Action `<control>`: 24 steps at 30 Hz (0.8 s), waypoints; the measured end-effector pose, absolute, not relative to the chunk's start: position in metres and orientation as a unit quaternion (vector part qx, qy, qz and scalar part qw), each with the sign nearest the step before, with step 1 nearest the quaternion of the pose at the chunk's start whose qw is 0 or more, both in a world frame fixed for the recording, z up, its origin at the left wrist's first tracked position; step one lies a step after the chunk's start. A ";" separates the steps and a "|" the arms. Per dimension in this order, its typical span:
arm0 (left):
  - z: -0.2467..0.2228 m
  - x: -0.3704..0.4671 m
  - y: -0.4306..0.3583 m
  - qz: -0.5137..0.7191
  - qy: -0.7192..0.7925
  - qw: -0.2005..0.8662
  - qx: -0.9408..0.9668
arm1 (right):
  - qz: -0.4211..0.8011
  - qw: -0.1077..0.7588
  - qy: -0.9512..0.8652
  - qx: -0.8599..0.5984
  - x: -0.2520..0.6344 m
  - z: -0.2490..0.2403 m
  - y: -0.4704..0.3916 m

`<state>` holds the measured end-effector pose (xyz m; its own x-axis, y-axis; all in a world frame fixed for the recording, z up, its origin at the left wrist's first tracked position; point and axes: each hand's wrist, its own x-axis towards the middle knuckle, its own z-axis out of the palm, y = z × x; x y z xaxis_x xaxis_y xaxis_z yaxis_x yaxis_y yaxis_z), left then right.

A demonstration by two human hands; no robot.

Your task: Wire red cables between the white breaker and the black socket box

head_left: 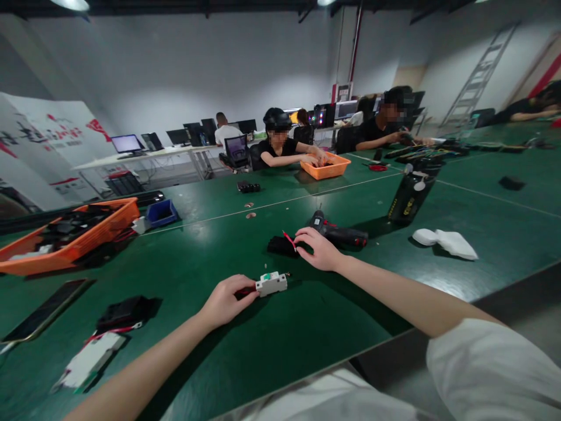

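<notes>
My left hand [228, 301] is closed on the left end of a small white circuit breaker [272, 284] with a green part on top. Dark red wire shows by those fingers, and a small dark screw-like end sticks out at the breaker's right. Farther right, my right hand [319, 250] pinches a short red wire [288, 238] between thumb and fingers. Just behind the wire is a black bundle [279, 247], its kind unclear. A cordless drill [335, 231] lies beyond my right hand.
At left are an orange basket [127, 209] of black parts, a blue bin [162, 214], a phone [46, 310] and another breaker [93, 359] beside a black piece. A black bottle [412, 196] and white item [451, 242] are at right. A co-worker reaches into an orange basket [326, 171] opposite.
</notes>
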<state>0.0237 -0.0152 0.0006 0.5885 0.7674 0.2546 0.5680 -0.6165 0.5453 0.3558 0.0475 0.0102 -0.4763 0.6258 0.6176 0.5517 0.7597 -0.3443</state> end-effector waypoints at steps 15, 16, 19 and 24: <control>0.001 0.025 -0.015 0.252 0.386 0.198 0.865 | 0.071 0.337 -0.872 -0.349 0.355 0.006 0.048; 0.000 0.025 -0.015 0.251 0.386 0.197 0.865 | 0.074 0.335 -0.872 -0.351 0.356 0.005 0.049; -0.001 0.024 -0.015 0.248 0.394 0.191 0.864 | 0.076 0.330 -0.870 -0.358 0.356 0.003 0.050; -0.004 0.021 -0.010 0.256 0.429 0.153 0.853 | 0.066 0.333 -0.870 -0.359 0.355 0.002 0.049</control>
